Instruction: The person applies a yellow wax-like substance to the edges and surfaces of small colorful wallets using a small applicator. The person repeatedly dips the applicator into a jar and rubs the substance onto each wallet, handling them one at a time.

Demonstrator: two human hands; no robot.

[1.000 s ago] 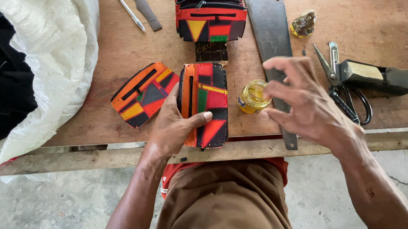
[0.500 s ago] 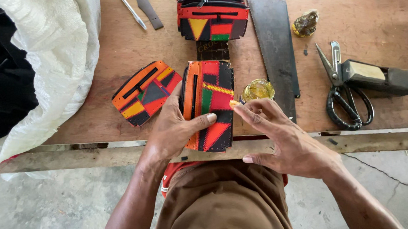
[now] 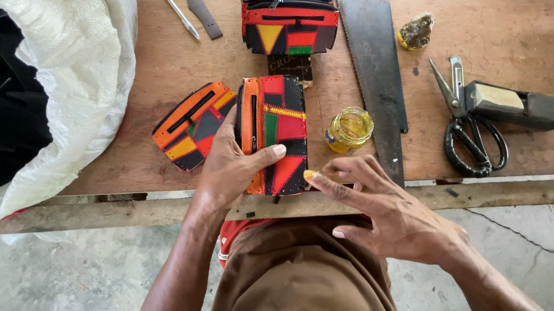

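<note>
Since a second ago the right hand (image 3: 403, 216) has come back from the glue jar (image 3: 349, 129) to the near edge of the surface (image 3: 493, 34), and its forefinger, tipped with a yellow dab, now touches the lower right corner of the patchwork pouch (image 3: 277, 133). That hand's grip is loose, fingers spread apart and clamped on nothing. The left hand (image 3: 230, 172) stays where it was, its grip closed on the pouch: thumb laid across the front, palm and fingers on the pouch's left edge. The pouch lies flat between both hands. A second pouch (image 3: 191, 127) lies just left of the left hand. The open jar stands just beyond the right hand, with a handsaw (image 3: 374, 65) beside it and scissors (image 3: 470, 133) farther right. A white sack (image 3: 56, 62) lies well to the left.
</note>
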